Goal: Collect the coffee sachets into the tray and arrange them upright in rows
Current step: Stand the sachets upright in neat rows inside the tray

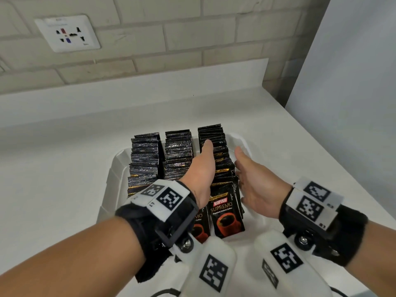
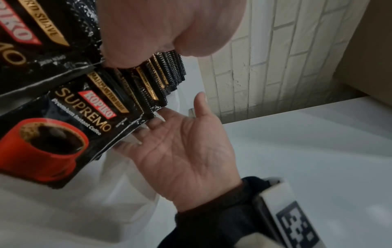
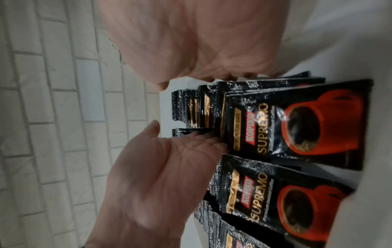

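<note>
A white tray [image 1: 114,168] on the counter holds three rows of black Kopiko coffee sachets standing upright: left row [image 1: 144,159], middle row [image 1: 177,155], right row [image 1: 222,168]. My left hand [image 1: 203,161] reaches down between the middle and right rows, its straight fingers flat against the right row's left side. On the other side of that row my right hand [image 1: 246,179] lies flat against it, palm inward. The right row's front sachet [image 2: 63,127] faces me between the two palms. In the right wrist view the left hand [image 3: 161,167] touches the sachet edges [image 3: 250,124]. Neither hand grips anything.
The white countertop [image 1: 64,157] runs back to a pale brick wall with a socket plate [image 1: 67,34]. A white panel [image 1: 353,82] stands at the right, where the counter's edge runs diagonally. Black wrist straps with white marker blocks sit on both forearms.
</note>
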